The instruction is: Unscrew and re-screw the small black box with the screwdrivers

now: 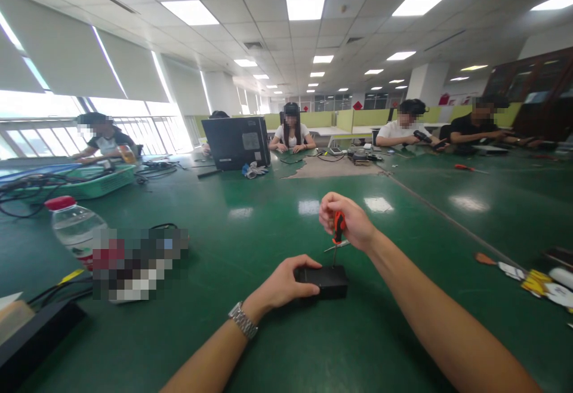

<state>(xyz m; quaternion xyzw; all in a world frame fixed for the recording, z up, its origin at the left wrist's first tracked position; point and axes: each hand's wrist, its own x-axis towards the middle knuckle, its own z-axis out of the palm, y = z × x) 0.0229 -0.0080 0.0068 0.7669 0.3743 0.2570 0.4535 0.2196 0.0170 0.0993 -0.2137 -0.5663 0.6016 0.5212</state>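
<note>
A small flat black box [330,279] lies on the green table [250,232] in front of me. My left hand [286,282], with a metal watch on its wrist, rests on the box's left end and holds it down. My right hand [347,220] grips the orange-and-black handle of a screwdriver [338,229]. The screwdriver stands upright, with its thin shaft pointing down onto the top of the box. A small metal tool [336,245] lies on the table just behind the box.
A water bottle [74,226] with a red cap stands at the left, next to a blurred patch. A black case [236,141] and a green basket [96,181] sit farther back. Several people work along the far side. Small parts [537,276] lie at the right.
</note>
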